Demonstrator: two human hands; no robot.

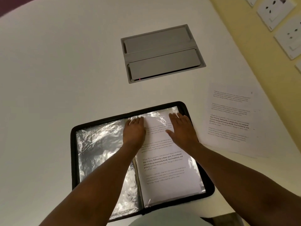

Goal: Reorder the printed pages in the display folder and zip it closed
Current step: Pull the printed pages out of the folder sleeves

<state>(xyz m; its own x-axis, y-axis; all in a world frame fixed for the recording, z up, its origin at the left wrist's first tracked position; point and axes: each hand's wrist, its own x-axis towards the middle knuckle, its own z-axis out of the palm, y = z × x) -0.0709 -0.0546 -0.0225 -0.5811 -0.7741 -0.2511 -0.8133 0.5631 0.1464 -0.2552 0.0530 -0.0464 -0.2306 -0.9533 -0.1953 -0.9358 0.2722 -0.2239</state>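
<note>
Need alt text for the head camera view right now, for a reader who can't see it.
Both hands, left hand and right hand, press flat on a printed page in the right side of an open black display folder on a white table. Loose printed sheets lie to its right, a grey cable hatch beyond.

Open folder (75, 132) on the desk (57, 70) before me, my hands on its right-hand page (164, 170), loose sheet (231, 119) to its right, desk hatch (162, 53) behind.
</note>
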